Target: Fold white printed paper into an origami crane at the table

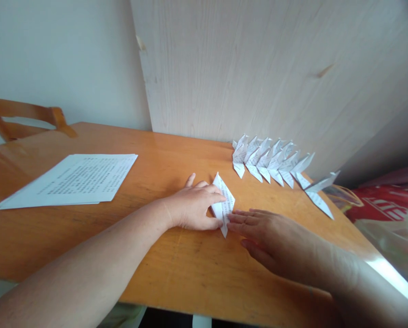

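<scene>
A folded sheet of printed paper [227,200], kite-shaped with one point toward me, lies flat on the wooden table. Across its left side rests my left hand [199,204], fingers spread, the thumb and a fingertip pressing on the paper. From the right, my right hand [263,230] touches the lower right edge with outstretched fingertips, its thumb apart. Neither hand lifts the paper. Part of its left edge is hidden under my left fingers. Behind it, several folded paper figures [265,159] with upturned points stand in rows, and another paper figure [322,191] sits nearer the right edge.
A stack of printed sheets [84,180] lies on the left of the table [176,273]. A wooden board [224,68] stands against the far edge. At back left is a wooden chair [29,111]. Beyond the right edge are a red bag [381,205] and a pale plastic bag.
</scene>
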Action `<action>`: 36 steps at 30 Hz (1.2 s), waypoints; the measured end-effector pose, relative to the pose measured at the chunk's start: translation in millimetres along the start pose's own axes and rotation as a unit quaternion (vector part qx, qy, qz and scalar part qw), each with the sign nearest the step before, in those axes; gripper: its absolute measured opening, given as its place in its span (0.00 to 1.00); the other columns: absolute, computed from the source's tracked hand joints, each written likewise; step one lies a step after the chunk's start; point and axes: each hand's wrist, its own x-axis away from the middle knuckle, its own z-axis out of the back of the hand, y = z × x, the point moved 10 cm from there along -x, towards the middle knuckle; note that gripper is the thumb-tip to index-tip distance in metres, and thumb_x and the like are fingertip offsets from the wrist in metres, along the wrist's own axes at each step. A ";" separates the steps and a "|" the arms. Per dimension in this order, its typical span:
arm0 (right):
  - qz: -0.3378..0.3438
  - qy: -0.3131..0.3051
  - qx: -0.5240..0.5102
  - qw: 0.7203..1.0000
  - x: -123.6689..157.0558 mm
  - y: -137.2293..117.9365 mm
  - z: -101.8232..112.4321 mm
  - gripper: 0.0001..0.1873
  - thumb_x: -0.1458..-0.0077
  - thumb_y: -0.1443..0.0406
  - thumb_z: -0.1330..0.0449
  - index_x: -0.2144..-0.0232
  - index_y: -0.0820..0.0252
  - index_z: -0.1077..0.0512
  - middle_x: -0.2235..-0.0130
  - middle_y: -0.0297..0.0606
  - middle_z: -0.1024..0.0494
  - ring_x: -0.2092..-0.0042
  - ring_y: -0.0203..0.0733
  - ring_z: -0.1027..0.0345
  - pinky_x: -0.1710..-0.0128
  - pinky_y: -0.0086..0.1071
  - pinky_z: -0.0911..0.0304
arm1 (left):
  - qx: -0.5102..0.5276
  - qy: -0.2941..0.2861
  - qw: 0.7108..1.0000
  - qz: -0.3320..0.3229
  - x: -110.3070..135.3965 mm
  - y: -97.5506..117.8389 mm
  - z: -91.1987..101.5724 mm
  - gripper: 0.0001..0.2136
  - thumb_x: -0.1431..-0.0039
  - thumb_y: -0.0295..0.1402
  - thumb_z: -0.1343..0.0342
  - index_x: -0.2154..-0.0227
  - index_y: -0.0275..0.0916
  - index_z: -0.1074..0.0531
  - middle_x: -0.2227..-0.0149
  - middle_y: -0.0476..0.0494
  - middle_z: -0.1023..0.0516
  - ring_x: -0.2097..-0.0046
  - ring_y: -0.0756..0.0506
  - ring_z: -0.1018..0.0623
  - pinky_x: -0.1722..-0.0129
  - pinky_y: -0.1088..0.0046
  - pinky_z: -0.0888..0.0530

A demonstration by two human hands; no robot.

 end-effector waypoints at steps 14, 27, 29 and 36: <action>0.007 0.007 -0.046 0.999 -4.2 6.5 8.3 0.18 0.37 0.70 0.47 0.52 0.50 0.24 0.51 0.32 0.19 0.51 0.40 0.25 0.48 0.36 0.32 | -0.049 0.052 0.996 -0.044 4.3 10.9 13.6 0.14 0.43 0.47 0.42 0.60 0.43 0.26 0.43 0.41 0.30 0.37 0.35 0.37 0.34 0.50 0.50; -0.126 0.047 -0.039 0.990 -3.2 49.1 19.6 0.15 0.37 0.66 0.48 0.57 0.54 0.21 0.60 0.39 0.18 0.59 0.44 0.26 0.58 0.33 0.36 | -0.066 0.066 0.995 -0.016 0.7 1.8 13.5 0.20 0.45 0.54 0.41 0.58 0.45 0.27 0.59 0.45 0.26 0.54 0.40 0.27 0.43 0.52 0.41; -0.159 0.053 -0.025 0.986 -1.6 60.2 19.9 0.15 0.36 0.65 0.48 0.59 0.55 0.21 0.62 0.39 0.18 0.62 0.43 0.27 0.60 0.33 0.37 | -0.091 0.073 0.993 0.000 1.4 2.5 16.3 0.21 0.44 0.56 0.44 0.62 0.43 0.26 0.62 0.45 0.27 0.57 0.41 0.28 0.49 0.56 0.37; -0.200 0.041 -0.065 0.977 -3.3 80.2 11.4 0.12 0.39 0.64 0.47 0.67 0.57 0.22 0.66 0.38 0.19 0.67 0.40 0.31 0.67 0.30 0.42 | -0.089 0.088 0.992 0.022 -3.3 5.0 11.4 0.23 0.40 0.58 0.51 0.67 0.40 0.29 0.62 0.43 0.30 0.59 0.41 0.30 0.59 0.64 0.34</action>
